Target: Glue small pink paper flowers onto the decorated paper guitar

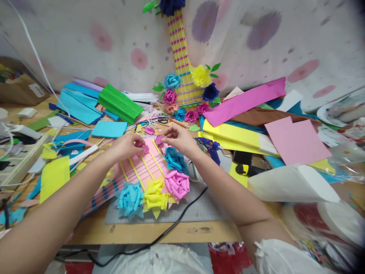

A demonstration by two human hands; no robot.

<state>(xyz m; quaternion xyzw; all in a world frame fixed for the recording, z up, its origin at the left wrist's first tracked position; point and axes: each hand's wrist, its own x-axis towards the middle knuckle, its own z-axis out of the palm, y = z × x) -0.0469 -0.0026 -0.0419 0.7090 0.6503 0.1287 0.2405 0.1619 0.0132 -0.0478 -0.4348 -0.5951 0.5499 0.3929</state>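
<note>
My left hand [127, 146] is closed in a pinch, its fingertips on a small magenta paper piece [145, 149] over the upper part of a pink paper guitar [144, 169]. My right hand [181, 140] pinches another small magenta paper piece [159, 139] near the guitar's far edge. Yellow strips and thin strings cross the guitar. Along its near side sit a light blue paper flower [130, 198], a yellow paper flower [155, 195], a pink paper flower [177, 184] and a teal paper flower [175, 160]. A grey cutting mat [196, 211] lies underneath.
A finished yellow paper guitar [188, 85] leans on the back wall. Folded green paper [119, 103] lies back left; magenta [245, 101] and yellow sheets [236, 139] lie right. A blue glue gun [212, 149] lies by my right forearm. A black cable [176, 220] crosses the table's front edge.
</note>
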